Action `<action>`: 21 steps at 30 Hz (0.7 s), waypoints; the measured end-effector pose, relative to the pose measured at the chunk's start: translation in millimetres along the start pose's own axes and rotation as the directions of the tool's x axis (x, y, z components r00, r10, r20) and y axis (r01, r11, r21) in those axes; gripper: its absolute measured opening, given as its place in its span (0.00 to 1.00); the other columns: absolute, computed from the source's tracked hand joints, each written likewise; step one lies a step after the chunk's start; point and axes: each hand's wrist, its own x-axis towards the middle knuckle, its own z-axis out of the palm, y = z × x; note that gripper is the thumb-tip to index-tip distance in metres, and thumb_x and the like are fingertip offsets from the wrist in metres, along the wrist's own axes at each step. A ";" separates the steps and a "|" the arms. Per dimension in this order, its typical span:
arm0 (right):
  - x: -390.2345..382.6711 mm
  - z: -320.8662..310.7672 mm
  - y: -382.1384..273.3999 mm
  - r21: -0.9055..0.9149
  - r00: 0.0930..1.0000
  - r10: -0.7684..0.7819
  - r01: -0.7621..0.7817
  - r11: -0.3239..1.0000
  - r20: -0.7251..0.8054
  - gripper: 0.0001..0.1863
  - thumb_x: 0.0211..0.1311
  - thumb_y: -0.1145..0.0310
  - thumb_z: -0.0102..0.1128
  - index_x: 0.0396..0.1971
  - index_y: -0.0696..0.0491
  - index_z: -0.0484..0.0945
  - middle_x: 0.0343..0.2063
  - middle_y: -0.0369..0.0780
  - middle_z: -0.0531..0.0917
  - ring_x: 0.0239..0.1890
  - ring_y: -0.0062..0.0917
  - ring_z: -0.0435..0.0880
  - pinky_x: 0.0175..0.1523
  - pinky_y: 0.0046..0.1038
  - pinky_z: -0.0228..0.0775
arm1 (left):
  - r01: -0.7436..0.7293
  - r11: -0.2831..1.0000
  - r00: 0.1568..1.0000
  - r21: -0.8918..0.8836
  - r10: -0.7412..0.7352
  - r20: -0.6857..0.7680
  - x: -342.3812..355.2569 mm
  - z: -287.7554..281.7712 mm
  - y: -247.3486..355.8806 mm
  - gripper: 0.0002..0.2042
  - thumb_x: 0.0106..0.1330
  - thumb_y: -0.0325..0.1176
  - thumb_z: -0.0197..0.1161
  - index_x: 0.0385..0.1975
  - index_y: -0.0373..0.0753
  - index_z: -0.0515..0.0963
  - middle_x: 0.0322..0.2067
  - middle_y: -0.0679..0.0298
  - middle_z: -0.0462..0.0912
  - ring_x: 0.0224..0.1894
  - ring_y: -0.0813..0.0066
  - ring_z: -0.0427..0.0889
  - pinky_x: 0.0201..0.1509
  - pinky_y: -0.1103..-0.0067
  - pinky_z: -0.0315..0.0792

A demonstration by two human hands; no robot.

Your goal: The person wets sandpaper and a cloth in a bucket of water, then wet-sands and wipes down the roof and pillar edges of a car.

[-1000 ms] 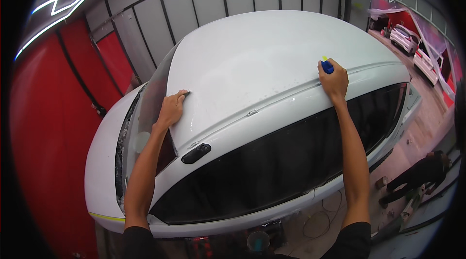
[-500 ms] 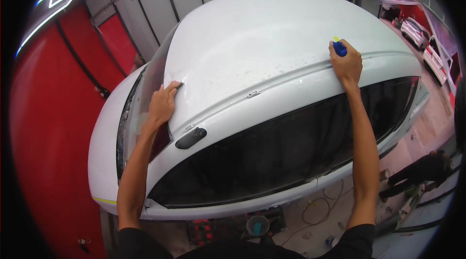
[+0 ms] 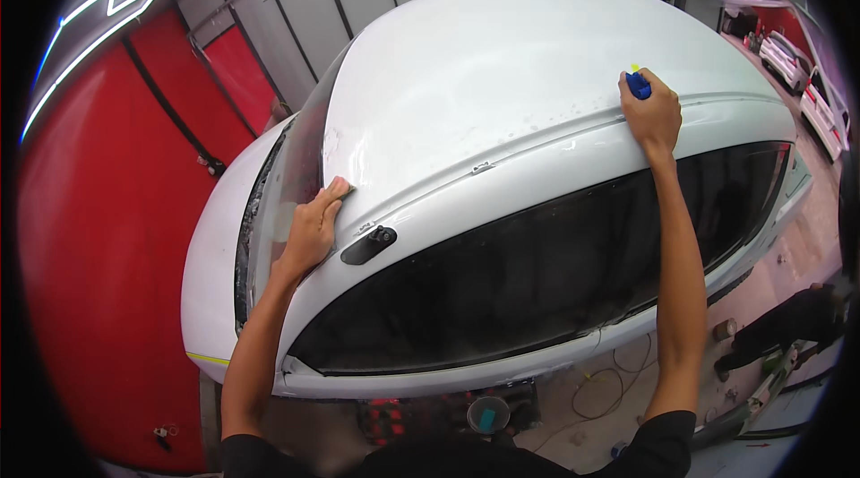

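Observation:
My left hand (image 3: 313,223) lies at the front corner of a white car's roof (image 3: 502,57), beside the windshield (image 3: 300,146). Its fingers press a small dark, thin pad (image 3: 348,190) against the paint; the pad's exact kind is not clear. Farther along the roof's near side, my right hand (image 3: 653,116) is closed around a blue thing with a yellow tip (image 3: 638,86), mostly hidden by the fingers. That hand is just above the roof's side groove (image 3: 555,131). Wet-looking droplets and smears mark the paint between both hands.
A black oval part (image 3: 368,246) sits on the car's near pillar, above the dark side windows (image 3: 502,272). Below are a bucket (image 3: 488,415) and a hose (image 3: 609,388) on the floor. Another person (image 3: 779,330) in dark clothes is at lower right. White car parts (image 3: 820,111) stand farther right.
My left hand has slid nearer to me along the roof's front edge, toward the side groove. My right hand keeps its place on the car. The whole view has shifted slightly.

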 end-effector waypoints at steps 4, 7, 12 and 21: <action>1.2 10.9 -16.5 0.030 0.998 -0.055 0.055 0.998 -0.030 0.19 0.60 0.51 0.66 0.40 0.51 0.86 0.34 0.47 0.88 0.39 0.48 0.87 0.46 0.43 0.78 | 0.034 0.993 0.999 0.115 -0.030 -0.035 43.2 -25.0 -41.7 0.14 0.74 0.26 0.53 0.53 0.29 0.81 0.53 0.43 0.82 0.60 0.47 0.80 0.71 0.68 0.68; 0.3 13.4 -19.5 0.069 0.998 -0.055 0.057 0.996 -0.023 0.18 0.60 0.51 0.66 0.39 0.51 0.86 0.34 0.47 0.88 0.39 0.48 0.87 0.46 0.43 0.78 | 0.109 0.982 0.994 0.154 -0.103 -0.047 69.4 -24.4 -59.9 0.15 0.74 0.26 0.53 0.54 0.30 0.80 0.53 0.43 0.83 0.60 0.47 0.80 0.69 0.69 0.70; 0.3 4.7 -2.3 0.048 0.998 -0.052 0.054 0.997 -0.025 0.18 0.60 0.51 0.65 0.36 0.51 0.85 0.32 0.47 0.87 0.38 0.49 0.86 0.45 0.44 0.77 | 0.064 0.997 0.998 0.031 -0.064 -0.015 2.7 -5.1 -13.0 0.15 0.74 0.27 0.52 0.55 0.30 0.80 0.53 0.43 0.82 0.59 0.48 0.81 0.68 0.69 0.70; 5.6 4.7 -17.9 0.000 0.998 -0.060 0.060 0.998 0.011 0.19 0.63 0.47 0.62 0.32 0.50 0.81 0.30 0.47 0.87 0.38 0.51 0.85 0.43 0.46 0.76 | 0.140 0.987 0.989 0.085 -0.136 -0.055 25.9 -13.5 -5.1 0.15 0.74 0.27 0.53 0.54 0.28 0.80 0.54 0.43 0.82 0.61 0.48 0.79 0.71 0.68 0.67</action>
